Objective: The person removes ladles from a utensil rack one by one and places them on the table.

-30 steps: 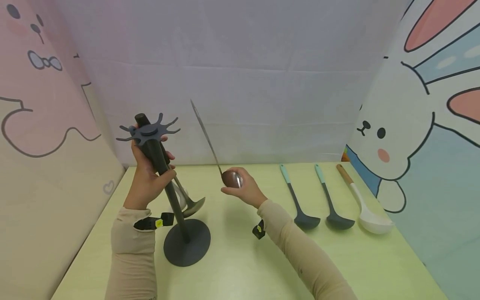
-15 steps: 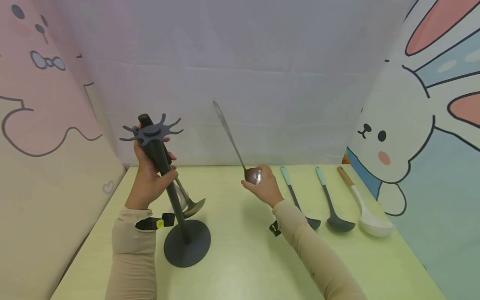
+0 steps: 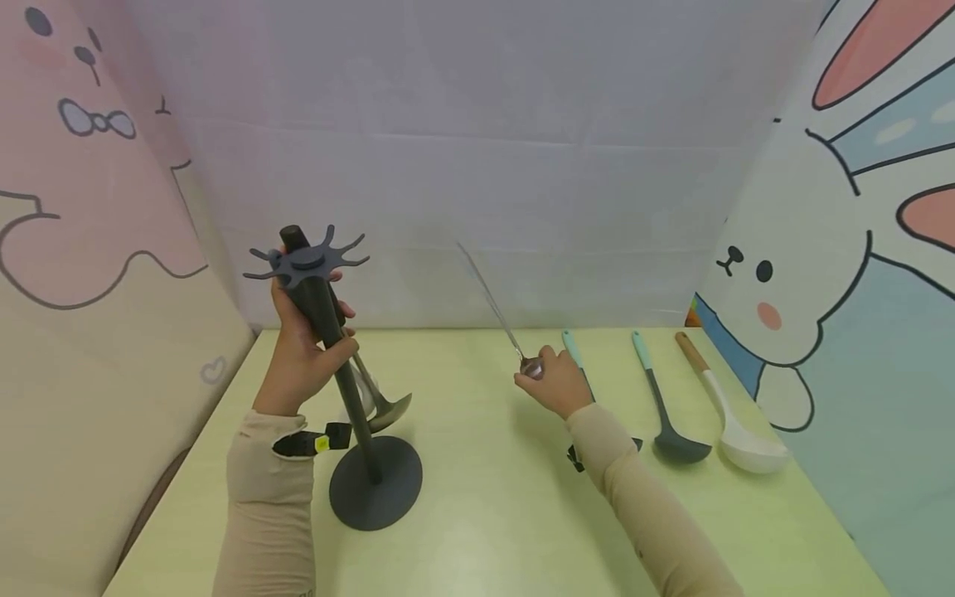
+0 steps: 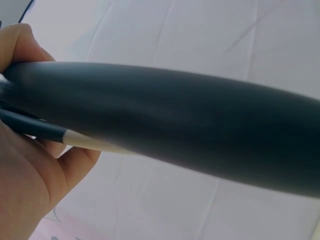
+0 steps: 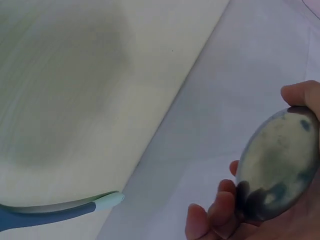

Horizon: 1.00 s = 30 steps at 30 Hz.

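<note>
Gripping utensil stand (image 3: 353,401) with left hand (image 3: 300,362), partly obscuring black-handled ladle (image 3: 390,412); right of stand, pinching steel ladle (image 5: 277,162) with right hand (image 3: 562,382), masking much of mint-handled ladle (image 3: 572,347).

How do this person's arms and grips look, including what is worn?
The left sleeve is long and beige, with a black strap, black box and yellow patch near its end; the right sleeve is beige too, with a black device partly showing beside it. The left grip and right grip wear no gloves.
</note>
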Tool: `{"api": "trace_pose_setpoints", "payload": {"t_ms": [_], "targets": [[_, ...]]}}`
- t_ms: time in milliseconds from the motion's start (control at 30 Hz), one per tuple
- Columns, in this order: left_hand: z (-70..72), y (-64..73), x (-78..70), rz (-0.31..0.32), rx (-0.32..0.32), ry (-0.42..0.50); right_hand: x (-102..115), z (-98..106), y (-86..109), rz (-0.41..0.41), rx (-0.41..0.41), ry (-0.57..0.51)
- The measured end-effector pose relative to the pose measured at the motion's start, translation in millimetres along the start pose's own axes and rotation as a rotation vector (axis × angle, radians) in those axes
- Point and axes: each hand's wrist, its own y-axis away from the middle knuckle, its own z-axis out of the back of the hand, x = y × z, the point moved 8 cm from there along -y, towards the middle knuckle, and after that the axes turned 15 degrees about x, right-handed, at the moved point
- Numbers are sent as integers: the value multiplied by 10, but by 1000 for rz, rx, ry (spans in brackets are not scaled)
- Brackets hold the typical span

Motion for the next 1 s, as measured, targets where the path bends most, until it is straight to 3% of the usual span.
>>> {"api": "trace_pose_setpoints", "payload": {"t_ms": [267, 500, 767, 1000], "targets": [[-1, 13, -5, 1, 5, -6, -156, -71, 19, -76, 73, 114], [9, 22, -12, 2, 1, -17, -148, -86, 57, -104, 96, 230], [10, 28, -8, 2, -7, 2, -177, -213, 34, -183, 186, 320], [1, 27, -4, 3, -9, 8, -205, -305, 32, -228, 194, 363]]}}
